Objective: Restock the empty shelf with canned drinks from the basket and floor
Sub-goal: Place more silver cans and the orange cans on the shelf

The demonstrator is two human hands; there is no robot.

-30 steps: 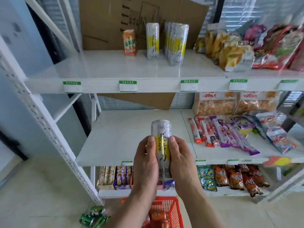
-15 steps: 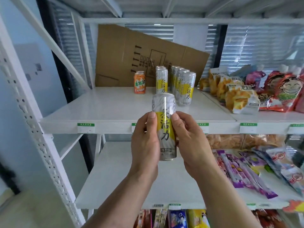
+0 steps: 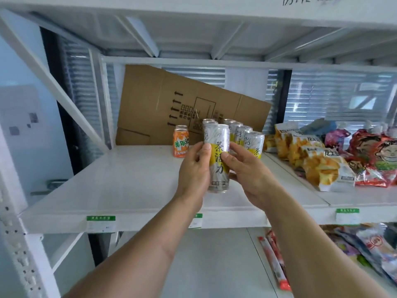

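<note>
— Item: tall can (image 3: 217, 157), upright, clasped by left hand (image 3: 194, 171) and right hand (image 3: 247, 173), above the shelf (image 3: 129, 181)?
— Yes — set it level, just before the can row (image 3: 245, 136), label outward

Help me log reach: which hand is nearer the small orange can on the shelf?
Left. The left hand sits just right of the orange can, in front of it; the right hand is farther right, beyond the held can.
</note>
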